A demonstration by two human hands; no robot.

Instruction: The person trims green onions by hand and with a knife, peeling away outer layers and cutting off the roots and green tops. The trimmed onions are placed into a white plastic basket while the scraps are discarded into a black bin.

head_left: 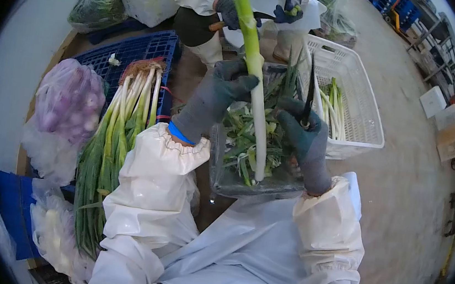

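Observation:
Gloved in grey-green, my left hand is closed around a long green onion stalk, whose white end points down and whose green end points up. My right hand, gloved too, grips a knife with its dark blade upright, just right of the stalk. Below both hands, a bin lined with dark plastic holds cut green leaves. To the right, a white basket contains several trimmed stalks. On the left, a bundle of long green onions lies with its roots pointing away from me.
A blue pallet lies under the bundle. Bags of purple onions and pale vegetables are at the left. Opposite me, a person's gloved hands hold a knife and a green piece. Bagged greens stand at the back left.

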